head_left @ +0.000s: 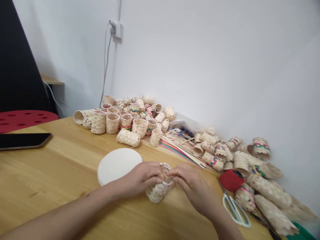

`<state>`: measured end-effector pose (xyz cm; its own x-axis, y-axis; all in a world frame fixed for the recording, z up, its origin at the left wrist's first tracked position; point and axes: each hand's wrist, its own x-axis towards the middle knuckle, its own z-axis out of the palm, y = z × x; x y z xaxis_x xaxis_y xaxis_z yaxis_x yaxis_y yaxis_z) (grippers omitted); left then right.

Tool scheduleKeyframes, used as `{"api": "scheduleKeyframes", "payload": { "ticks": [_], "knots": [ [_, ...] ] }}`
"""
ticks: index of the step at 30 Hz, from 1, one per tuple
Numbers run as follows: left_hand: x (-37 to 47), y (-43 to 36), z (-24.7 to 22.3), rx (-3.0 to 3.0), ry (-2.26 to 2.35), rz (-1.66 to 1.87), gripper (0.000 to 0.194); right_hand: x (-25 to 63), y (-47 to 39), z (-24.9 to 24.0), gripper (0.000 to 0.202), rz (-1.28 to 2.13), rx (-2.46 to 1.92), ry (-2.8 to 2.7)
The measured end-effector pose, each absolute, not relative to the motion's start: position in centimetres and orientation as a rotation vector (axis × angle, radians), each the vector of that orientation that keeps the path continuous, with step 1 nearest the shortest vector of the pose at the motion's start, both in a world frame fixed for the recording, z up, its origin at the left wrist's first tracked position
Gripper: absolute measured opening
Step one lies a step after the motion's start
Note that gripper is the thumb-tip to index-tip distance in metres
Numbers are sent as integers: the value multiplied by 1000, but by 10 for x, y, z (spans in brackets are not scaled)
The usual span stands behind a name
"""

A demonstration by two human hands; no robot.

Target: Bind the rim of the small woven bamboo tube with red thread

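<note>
A small woven bamboo basket (155, 193) stands tilted on the table, its open mouth toward the wall. White and pinkish thread wraps its rim, and a loose red thread trails down its side. My left hand (148, 175) is closed on the left of the rim, thumb toward me. At the rim's right side, my right hand (187, 181) has its fingers pinched together; what lies between the fingertips is too small to make out. Beside my left hand is a round white disc (120, 165), flat on the wood.
Many woven baskets (112, 123) are heaped along the wall, with more woven pieces (270, 190) at right. Coloured strips (181, 151) lie between them. Scissors (235, 208) rest beside a red spool-like bundle (231, 180). A dark phone or tablet (22, 140) lies at left.
</note>
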<state>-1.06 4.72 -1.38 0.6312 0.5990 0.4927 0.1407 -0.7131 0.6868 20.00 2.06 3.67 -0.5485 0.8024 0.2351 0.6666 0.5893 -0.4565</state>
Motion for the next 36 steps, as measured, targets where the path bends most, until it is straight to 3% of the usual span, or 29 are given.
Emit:
{"api": "scheduleKeyframes", "payload": {
  "ticks": [9,13,19,22,26,30,36],
  "knots": [
    [-7,45,-14,2131,658,1070,18,193,18,28,18,458,-1247,-2066],
    [-8,49,-16,2017,797,1217,19,202,28,8,38,522,-1339,-1741],
    [-7,48,-17,1988,789,1247,21,201,35,-32,57,813,-1299,-1671],
    [-5,47,-17,1998,769,1209,21,200,35,-35,47,802,-1282,-1692],
    [-3,46,-18,1996,796,1188,22,198,32,-30,14,745,-1285,-1654],
    [-5,48,-19,2010,859,1179,23,201,29,-23,20,777,-1267,-1648],
    [-6,48,-17,1951,994,1211,23,211,20,-7,31,1370,-1003,-1314]
  ]
}}
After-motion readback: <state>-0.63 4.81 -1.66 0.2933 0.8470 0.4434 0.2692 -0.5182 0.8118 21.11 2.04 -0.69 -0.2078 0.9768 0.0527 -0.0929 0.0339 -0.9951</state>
